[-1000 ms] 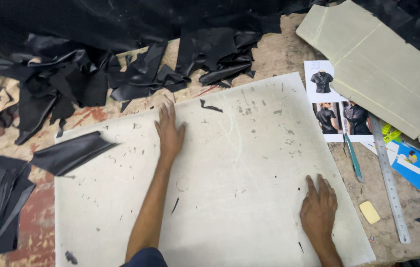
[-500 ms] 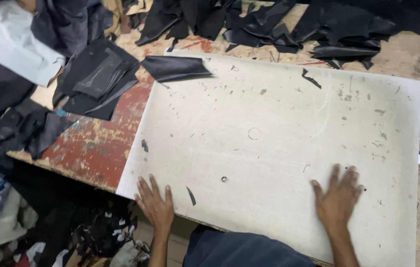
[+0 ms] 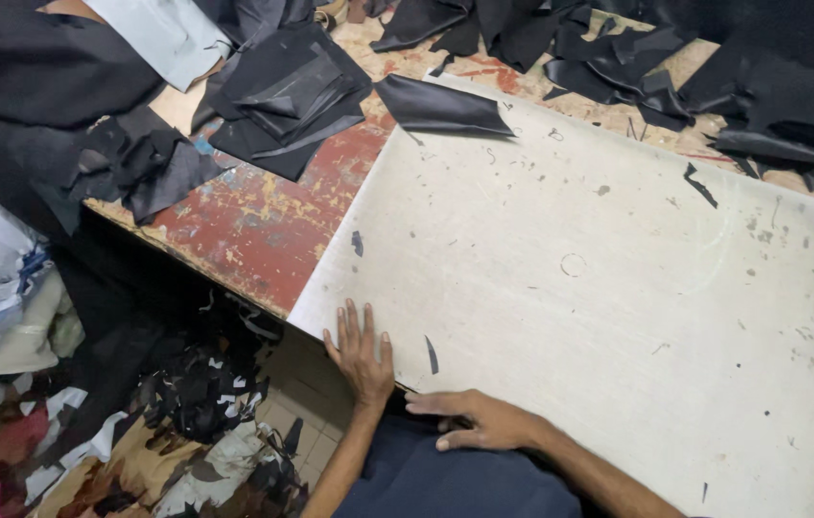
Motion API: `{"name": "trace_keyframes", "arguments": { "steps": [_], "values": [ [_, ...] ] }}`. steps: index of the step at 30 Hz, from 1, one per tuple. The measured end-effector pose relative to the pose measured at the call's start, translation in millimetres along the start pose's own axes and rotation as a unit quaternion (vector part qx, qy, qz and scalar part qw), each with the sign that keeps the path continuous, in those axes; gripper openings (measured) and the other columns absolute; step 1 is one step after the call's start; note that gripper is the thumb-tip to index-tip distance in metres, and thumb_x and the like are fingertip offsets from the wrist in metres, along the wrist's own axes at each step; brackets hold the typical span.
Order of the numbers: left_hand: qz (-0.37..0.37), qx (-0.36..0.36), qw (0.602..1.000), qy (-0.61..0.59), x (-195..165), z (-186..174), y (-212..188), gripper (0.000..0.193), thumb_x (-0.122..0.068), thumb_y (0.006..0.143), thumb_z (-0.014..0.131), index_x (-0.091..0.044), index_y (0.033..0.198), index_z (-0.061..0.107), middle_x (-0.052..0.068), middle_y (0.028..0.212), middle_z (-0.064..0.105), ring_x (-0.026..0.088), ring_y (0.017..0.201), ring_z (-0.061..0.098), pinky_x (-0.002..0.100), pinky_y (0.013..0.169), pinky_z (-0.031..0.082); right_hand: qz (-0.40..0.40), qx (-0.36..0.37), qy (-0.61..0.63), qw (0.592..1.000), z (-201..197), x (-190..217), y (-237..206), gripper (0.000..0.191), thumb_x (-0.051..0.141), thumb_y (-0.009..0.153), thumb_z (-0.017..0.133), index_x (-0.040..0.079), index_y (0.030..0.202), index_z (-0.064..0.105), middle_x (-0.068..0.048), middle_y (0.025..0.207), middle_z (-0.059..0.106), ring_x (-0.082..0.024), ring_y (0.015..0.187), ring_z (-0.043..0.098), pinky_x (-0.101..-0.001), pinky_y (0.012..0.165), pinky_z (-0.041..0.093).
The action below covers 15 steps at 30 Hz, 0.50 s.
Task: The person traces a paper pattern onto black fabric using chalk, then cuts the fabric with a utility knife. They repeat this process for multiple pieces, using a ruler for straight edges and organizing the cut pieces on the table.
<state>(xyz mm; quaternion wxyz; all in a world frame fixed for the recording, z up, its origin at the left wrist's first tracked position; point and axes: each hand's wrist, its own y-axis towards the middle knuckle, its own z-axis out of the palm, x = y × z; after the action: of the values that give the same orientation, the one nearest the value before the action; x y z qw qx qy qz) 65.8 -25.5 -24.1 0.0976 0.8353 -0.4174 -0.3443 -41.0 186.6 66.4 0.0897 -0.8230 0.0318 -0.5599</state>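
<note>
Black leather scraps (image 3: 282,91) litter the red worktable (image 3: 253,216).

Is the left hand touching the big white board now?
Touching. The head view shows the left hand lying flat, palm down, on the near corner of the white board, with no gap under the fingers.

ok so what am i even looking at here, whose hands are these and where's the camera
The camera sits on a person's head and looks down, so the two bare hands at the bottom are that person's own. There is no machine here. The left hand lies flat, fingers spread, on the near edge of a big pale board that rests on a worn red-painted table. The right hand rests at the same edge, close to the body, over dark blue clothing. Neither hand holds anything. Black cut pieces of a leather-like material are heaped along the far side and at the left, with one piece overlapping the board's corner. More scraps lie on the floor below.
</note>
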Motion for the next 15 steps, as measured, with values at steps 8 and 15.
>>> {"name": "trace_keyframes", "arguments": {
  "steps": [8, 15],
  "values": [
    [0.128, 0.138, 0.981, -0.041, 33, -35, 20, 0.07, -0.05, 0.099, 0.052, -0.009, 0.155, 0.041, 0.014, 0.165, 0.03, 0.03, 0.152, 0.027, 0.064, 0.121, 0.003, 0.107, -0.597, -0.031, 0.794, -176, -62, 90, 0.045, 0.006, 0.096, 0.063, 0.002, 0.141, 0.058, -0.017, 0.146, 0.057, -0.025, 0.121, 0.065, -0.0353, 0.09, 0.062],
    [0.174, 0.15, 0.951, -0.207, 87, -57, 73, 0.035, -0.014, 0.1, 0.062, 0.0, 0.131, 0.065, 0.014, 0.127, 0.07, 0.03, 0.128, 0.061, 0.054, 0.118, 0.033, 0.196, -0.7, -0.252, 0.64, -309, -78, 163, 0.078, 0.03, 0.081, 0.095, -0.012, 0.134, 0.054, -0.034, 0.124, 0.057, -0.044, 0.11, 0.058, -0.0458, 0.093, 0.048]
  ]
}}
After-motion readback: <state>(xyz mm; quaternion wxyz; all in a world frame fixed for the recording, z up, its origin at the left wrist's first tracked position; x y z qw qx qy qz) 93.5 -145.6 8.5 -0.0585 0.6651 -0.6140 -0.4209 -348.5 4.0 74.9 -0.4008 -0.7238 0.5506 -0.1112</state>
